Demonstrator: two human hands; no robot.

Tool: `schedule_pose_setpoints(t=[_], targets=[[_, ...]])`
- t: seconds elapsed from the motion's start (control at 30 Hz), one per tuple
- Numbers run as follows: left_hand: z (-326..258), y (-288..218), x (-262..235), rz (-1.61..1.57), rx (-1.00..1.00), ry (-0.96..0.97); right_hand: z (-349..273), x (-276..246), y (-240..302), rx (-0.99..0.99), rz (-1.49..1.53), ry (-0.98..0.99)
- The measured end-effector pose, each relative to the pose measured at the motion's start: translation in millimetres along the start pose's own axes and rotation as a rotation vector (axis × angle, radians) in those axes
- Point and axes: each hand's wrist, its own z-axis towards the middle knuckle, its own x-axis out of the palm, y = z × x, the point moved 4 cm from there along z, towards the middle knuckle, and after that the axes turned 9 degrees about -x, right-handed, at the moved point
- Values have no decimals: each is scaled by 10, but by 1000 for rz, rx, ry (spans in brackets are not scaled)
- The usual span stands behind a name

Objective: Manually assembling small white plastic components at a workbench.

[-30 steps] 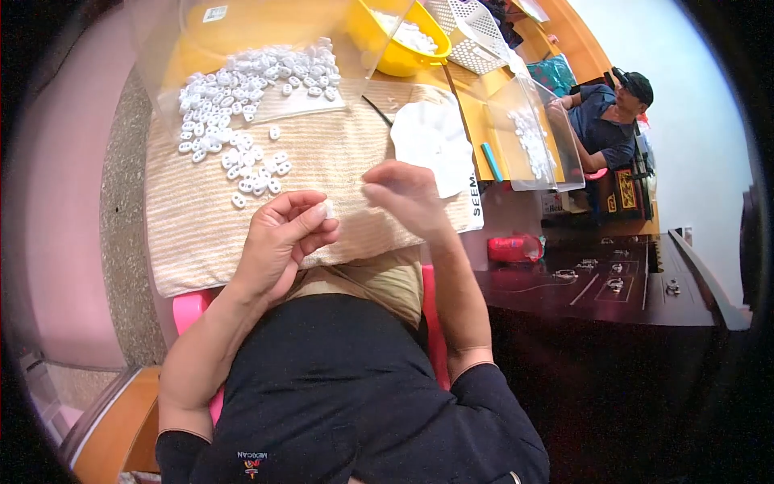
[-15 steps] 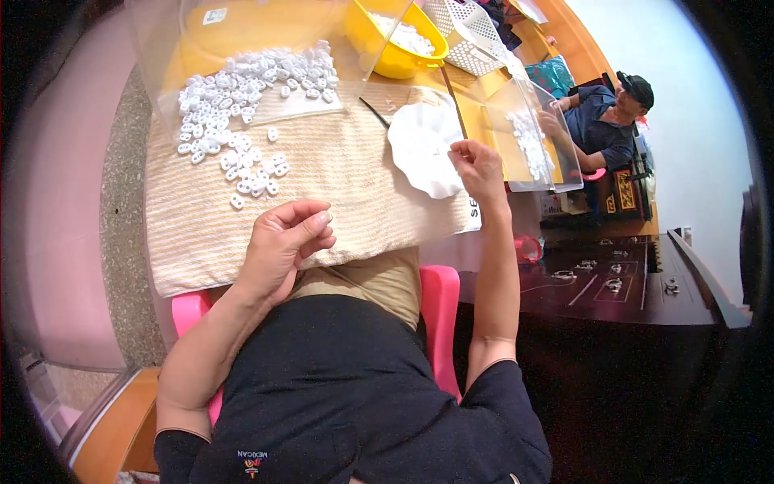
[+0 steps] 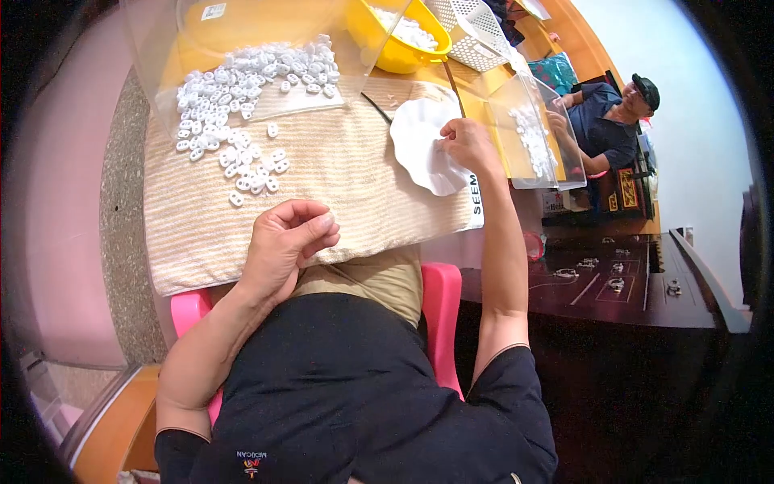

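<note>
Left hand is hovering over the near part of a striped towel, its fingers curling toward the thumb, while the right hand is reaching over a wavy-rimmed white dish, fingertips bunching together; whether either is gripping anything is unclear. Small white two-holed pieces are lying beyond the left hand, filling a clear box and spreading onto the towel.

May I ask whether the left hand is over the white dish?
No, the right hand is over the dish; the left hand is above the striped towel.
</note>
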Motion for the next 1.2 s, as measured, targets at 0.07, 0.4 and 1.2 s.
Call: schedule_pose_setpoints(t=[0.07,0.4,1.2], targets=[[-2,-5,16,0,-1,0,27,47,-49,0,1,-7],[1,47,-14,13,-15,-13,97,43,51,22,36,44],[19,74,-25,-7,-41,35,289,52,183,-285,-130,65]])
